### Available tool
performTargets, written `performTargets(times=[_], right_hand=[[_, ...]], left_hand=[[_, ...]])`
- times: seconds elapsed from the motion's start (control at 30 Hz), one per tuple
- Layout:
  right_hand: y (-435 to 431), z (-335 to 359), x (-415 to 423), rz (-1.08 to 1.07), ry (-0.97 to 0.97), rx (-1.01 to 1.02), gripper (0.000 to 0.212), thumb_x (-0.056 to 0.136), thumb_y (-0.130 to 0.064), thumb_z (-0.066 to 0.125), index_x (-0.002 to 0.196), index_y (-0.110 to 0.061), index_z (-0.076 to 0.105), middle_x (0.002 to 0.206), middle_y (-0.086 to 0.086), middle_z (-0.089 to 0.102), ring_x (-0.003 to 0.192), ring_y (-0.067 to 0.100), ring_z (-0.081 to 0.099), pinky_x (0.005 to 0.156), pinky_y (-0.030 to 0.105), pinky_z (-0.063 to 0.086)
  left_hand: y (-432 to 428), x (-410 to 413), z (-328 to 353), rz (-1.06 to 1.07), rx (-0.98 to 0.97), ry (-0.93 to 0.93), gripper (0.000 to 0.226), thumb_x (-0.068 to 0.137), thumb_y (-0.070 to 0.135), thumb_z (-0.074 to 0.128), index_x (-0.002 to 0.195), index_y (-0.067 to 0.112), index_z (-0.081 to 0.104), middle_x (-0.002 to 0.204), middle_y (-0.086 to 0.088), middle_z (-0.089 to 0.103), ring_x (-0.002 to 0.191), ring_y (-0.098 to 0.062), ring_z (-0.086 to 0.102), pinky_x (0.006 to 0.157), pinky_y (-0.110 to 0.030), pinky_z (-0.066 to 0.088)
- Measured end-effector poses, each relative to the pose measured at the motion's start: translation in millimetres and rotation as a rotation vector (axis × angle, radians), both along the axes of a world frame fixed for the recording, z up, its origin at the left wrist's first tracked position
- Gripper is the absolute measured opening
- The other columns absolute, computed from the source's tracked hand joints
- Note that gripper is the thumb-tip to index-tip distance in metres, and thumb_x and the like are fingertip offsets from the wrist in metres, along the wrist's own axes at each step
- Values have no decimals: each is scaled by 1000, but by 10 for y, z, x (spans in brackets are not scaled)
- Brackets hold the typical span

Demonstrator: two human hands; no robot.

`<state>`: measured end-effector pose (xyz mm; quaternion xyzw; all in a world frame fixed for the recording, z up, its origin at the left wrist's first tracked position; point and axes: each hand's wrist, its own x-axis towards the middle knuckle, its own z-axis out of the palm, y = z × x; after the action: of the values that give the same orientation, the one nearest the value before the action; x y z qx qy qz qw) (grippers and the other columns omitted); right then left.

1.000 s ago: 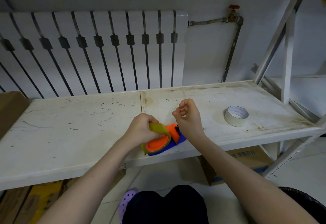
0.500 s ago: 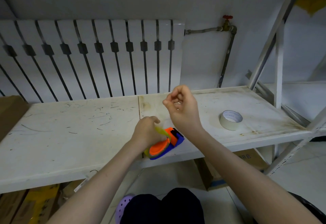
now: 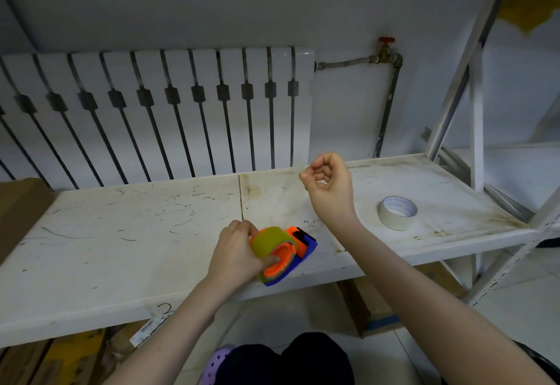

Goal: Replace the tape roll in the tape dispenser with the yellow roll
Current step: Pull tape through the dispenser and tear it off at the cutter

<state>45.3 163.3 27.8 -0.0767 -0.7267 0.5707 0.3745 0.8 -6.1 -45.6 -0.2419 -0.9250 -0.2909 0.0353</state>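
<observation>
The yellow tape roll sits on the orange hub of the blue and orange tape dispenser, which lies near the front edge of the white shelf board. My left hand grips the roll and dispenser from the left, thumb on the orange hub. My right hand hovers above and behind the dispenser, fingers curled into a pinch with nothing visible between them. A white tape roll lies flat on the shelf to the right.
A white radiator stands behind the shelf, with a pipe and red valve on the wall. Metal rack posts rise at the right. Cardboard boxes sit on the floor below the shelf.
My right hand has risen from just beside the dispenser and moved back, staying pinched. My left hand keeps its hold on the roll and dispenser.
</observation>
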Motion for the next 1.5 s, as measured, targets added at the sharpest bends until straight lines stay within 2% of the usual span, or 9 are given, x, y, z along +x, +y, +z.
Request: performTargets(times=[0.27, 0.43, 0.57, 0.67, 0.9, 1.17, 1.3, 1.4, 1.5], right_hand=[[196, -207, -101, -92, -146, -81, 26, 85, -1, 60, 79, -23, 48, 74, -1, 51, 69, 14, 52, 77, 36, 54], [241, -344, -111, -98, -211, -60, 24, 86, -2, 61, 79, -22, 50, 72, -2, 51, 65, 10, 51, 73, 29, 53], [290, -424, -132, -109, -249, -96, 24, 86, -3, 61, 78, -23, 50, 73, -2, 52, 67, 12, 53, 74, 32, 53], [353, -404, -132, -146, -241, -129, 24, 86, -3, 60, 79, -23, 50, 74, -1, 52, 72, 17, 54, 76, 35, 53], [179, -127, -79, -29, -128, 24, 22, 86, 0, 59, 83, -20, 50, 76, -5, 50, 68, 7, 49, 69, 22, 48], [-230, 140, 233, 149, -61, 341, 23, 85, 0, 61, 84, -18, 46, 77, 1, 56, 71, 18, 54, 62, 30, 50], [-394, 313, 346, 236, 94, 405, 27, 83, 4, 61, 82, -18, 45, 77, 2, 56, 72, 16, 57, 63, 29, 51], [-485, 363, 398, 268, 147, 350, 30, 81, 5, 62, 80, -20, 46, 76, -2, 57, 73, 17, 58, 62, 31, 51], [-421, 374, 421, 262, 154, 217, 32, 82, 5, 62, 79, -23, 46, 78, 5, 59, 75, 23, 60, 65, 32, 52]], left_hand=[[-33, 14, 124, -58, 49, -96, 56, 55, 56, 80, 86, 17, 53, 80, 3, 61, 75, -12, 57, 58, -29, 47], [10, -39, 254, -75, -164, 20, 61, 59, 73, 66, 85, 21, 47, 74, 8, 56, 72, -12, 56, 52, -22, 40], [81, -23, 244, -144, -262, 191, 64, 67, 80, 49, 97, 24, 55, 92, 5, 60, 82, -14, 58, 66, -27, 51], [73, 47, 198, -190, -239, 139, 65, 68, 72, 56, 114, 26, 54, 107, 5, 57, 92, -13, 57, 73, -26, 51], [123, 185, 68, -99, -6, -69, 75, 68, 39, 76, 134, 21, 45, 128, -2, 58, 112, -18, 55, 83, -22, 42], [186, 113, 185, -116, -305, -91, 94, 76, 52, 66, 150, 18, 18, 125, -7, 61, 116, -25, 55, 87, -31, 44], [192, 87, 159, -122, -263, -45, 86, 70, 54, 70, 139, 15, 37, 114, -5, 67, 104, -24, 61, 82, -32, 48], [170, 49, 159, -138, -208, -30, 82, 65, 56, 72, 130, 14, 45, 107, -3, 69, 95, -21, 63, 80, -32, 51], [117, 9, 192, -125, -222, -88, 107, 62, 56, 76, 146, 12, 26, 118, -6, 64, 106, -22, 59, 82, -29, 48]])
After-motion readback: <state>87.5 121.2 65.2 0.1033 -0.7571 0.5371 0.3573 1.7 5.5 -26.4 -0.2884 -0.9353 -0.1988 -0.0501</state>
